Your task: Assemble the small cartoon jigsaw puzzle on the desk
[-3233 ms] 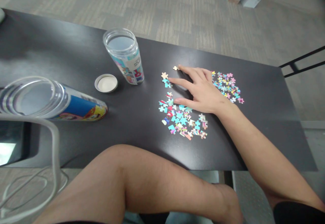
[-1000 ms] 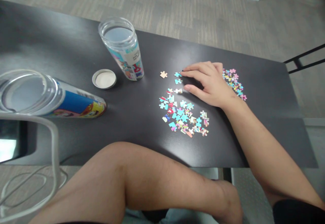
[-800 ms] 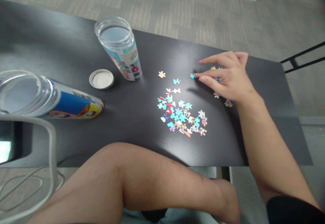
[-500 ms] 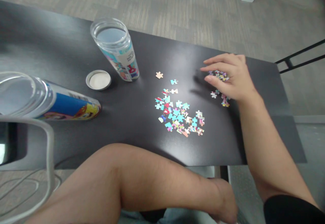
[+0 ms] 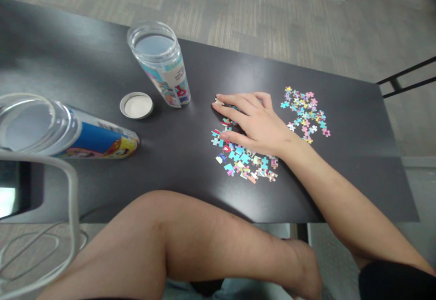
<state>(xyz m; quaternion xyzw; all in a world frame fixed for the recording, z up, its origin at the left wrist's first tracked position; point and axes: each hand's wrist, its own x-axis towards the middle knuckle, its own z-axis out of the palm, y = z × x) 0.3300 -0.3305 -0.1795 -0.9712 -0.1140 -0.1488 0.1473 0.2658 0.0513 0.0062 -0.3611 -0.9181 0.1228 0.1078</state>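
My right hand lies palm down over the left heap of jigsaw puzzle pieces. Its fingers are spread, with the fingertips at a pale piece by the heap's upper edge; the palm hides part of the heap. No piece shows gripped in it. A second group of puzzle pieces lies right of the hand, beyond the wrist. My left arm is bent across the bottom of the view, and my left hand hangs below the table's near edge, its fingers mostly hidden.
On the dark table stands an uncapped clear jar with a printed label. A white-lined lid lies beside it. Another labelled jar is at left, near a white cable and a dark device.
My right hand has moved left from the right-hand group of pieces onto the left heap, uncovering the right group. My left arm stays about where it was.
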